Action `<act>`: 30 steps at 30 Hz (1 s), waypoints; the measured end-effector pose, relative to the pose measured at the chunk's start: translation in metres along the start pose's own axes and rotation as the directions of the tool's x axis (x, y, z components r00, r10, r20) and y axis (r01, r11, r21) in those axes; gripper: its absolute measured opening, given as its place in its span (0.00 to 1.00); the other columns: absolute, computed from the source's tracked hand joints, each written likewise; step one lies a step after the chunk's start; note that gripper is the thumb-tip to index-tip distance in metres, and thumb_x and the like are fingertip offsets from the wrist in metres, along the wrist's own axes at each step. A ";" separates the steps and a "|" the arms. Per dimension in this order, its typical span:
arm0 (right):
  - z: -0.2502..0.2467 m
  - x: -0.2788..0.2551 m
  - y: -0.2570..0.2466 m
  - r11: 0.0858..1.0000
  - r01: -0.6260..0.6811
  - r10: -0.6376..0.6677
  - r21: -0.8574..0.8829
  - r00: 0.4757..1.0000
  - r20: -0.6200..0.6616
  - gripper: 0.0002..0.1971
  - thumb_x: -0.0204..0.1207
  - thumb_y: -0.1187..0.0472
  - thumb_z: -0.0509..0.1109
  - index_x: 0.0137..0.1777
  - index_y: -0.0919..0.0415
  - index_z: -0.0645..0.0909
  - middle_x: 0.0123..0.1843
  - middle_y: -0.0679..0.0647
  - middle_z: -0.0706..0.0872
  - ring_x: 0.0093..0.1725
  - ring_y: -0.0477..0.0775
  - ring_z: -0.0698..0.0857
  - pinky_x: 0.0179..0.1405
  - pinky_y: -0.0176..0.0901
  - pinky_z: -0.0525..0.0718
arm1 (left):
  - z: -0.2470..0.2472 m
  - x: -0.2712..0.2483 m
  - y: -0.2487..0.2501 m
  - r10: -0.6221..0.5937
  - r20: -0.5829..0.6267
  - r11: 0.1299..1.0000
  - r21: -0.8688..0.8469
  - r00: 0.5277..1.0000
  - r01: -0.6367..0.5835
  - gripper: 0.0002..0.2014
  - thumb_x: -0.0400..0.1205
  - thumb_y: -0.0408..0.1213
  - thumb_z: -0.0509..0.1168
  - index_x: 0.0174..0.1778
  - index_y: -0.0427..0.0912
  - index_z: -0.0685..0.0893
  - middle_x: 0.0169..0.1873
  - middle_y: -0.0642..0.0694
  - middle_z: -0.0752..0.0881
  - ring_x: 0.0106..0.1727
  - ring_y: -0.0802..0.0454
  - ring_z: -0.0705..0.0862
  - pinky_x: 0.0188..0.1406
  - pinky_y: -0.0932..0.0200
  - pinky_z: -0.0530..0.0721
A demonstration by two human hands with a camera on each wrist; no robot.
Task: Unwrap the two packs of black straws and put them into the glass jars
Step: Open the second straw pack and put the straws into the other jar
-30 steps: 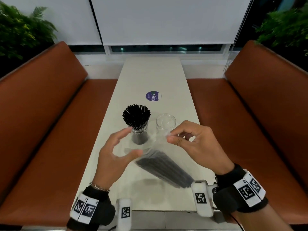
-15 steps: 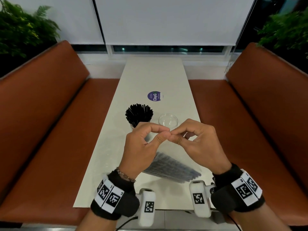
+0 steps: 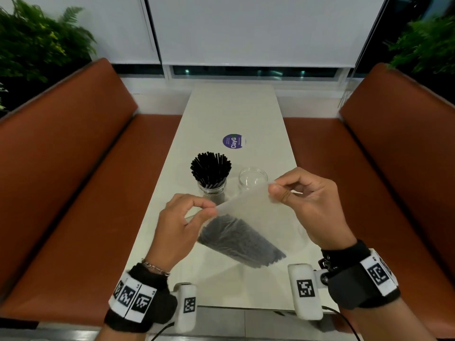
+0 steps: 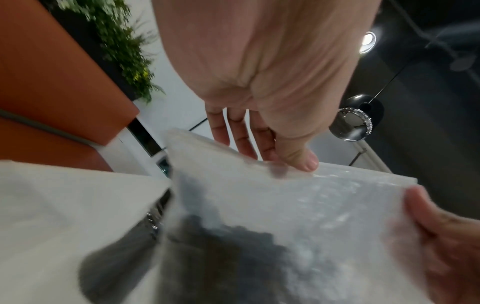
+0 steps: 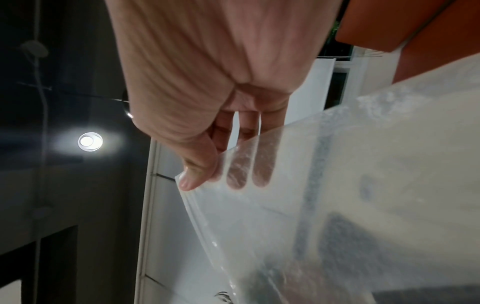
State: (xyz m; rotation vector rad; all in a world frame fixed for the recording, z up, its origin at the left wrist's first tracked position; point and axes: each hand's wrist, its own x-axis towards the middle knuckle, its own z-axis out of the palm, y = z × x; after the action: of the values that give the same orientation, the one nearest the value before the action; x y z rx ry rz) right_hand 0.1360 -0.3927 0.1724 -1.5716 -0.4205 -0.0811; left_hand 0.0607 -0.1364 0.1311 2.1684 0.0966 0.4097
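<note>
A clear plastic bag (image 3: 248,207) with a bundle of black straws (image 3: 240,239) in its lower part hangs above the white table (image 3: 231,112). My left hand (image 3: 209,210) pinches the bag's top edge on the left, my right hand (image 3: 274,190) pinches it on the right, and the top is stretched between them. The wrist views show the bag (image 4: 285,205) (image 5: 337,185) close up, each thumb pressed on its rim. Behind the bag stand a glass jar full of black straws (image 3: 211,174) and an empty glass jar (image 3: 253,178).
A round purple sticker (image 3: 233,141) lies on the table beyond the jars. Brown bench seats (image 3: 81,183) (image 3: 384,173) flank the table on both sides. Plants stand in the far corners, and a window with white blinds closes the far end.
My left hand came over to the bag's top and pinched it beside the right. The hands then drew apart, spreading the top edge, and the bag rose.
</note>
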 end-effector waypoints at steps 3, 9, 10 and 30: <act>-0.004 -0.001 0.002 0.997 -0.018 0.019 0.070 1.000 -0.015 0.05 0.68 0.58 0.83 0.40 0.58 0.92 0.38 0.55 0.93 0.40 0.61 0.91 0.45 0.46 0.92 | -0.012 -0.006 -0.021 0.026 0.001 0.991 0.132 1.000 -0.026 0.05 0.82 0.47 0.74 0.45 0.65 0.87 0.45 0.73 0.87 0.57 0.65 0.83 0.52 0.59 0.77; -0.008 -0.001 0.006 0.990 -0.060 0.066 0.130 0.997 -0.040 0.09 0.68 0.61 0.82 0.45 0.66 0.91 0.41 0.69 0.92 0.41 0.58 0.92 0.46 0.40 0.92 | -0.024 -0.016 -0.049 -0.049 -0.006 0.986 0.160 0.999 0.049 0.03 0.84 0.47 0.72 0.46 0.62 0.87 0.53 0.69 0.88 0.57 0.68 0.84 0.58 0.54 0.79; -0.009 -0.001 0.006 0.987 -0.066 0.074 0.144 0.996 -0.046 0.09 0.69 0.61 0.81 0.45 0.67 0.90 0.40 0.67 0.92 0.40 0.56 0.93 0.46 0.38 0.91 | -0.025 -0.017 -0.052 -0.066 -0.007 0.986 0.153 0.998 0.066 0.02 0.84 0.47 0.72 0.46 0.61 0.87 0.55 0.70 0.87 0.57 0.67 0.84 0.58 0.55 0.80; 0.015 -0.001 0.007 0.832 -0.242 0.270 0.499 0.963 0.017 0.10 0.83 0.57 0.67 0.55 0.65 0.80 0.56 0.57 0.92 0.59 0.63 0.94 0.64 0.66 0.92 | 0.126 -0.039 -0.035 -0.277 0.225 0.620 -0.701 0.934 0.352 0.28 0.66 0.13 0.82 0.59 0.40 0.92 0.56 0.46 0.96 0.61 0.50 0.93 0.54 0.59 0.92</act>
State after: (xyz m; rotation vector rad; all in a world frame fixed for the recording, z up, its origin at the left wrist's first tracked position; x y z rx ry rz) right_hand 0.1342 -0.3779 0.1648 -1.0947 -0.1616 0.1828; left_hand 0.0680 -0.2223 0.0250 1.3147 0.2180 0.0953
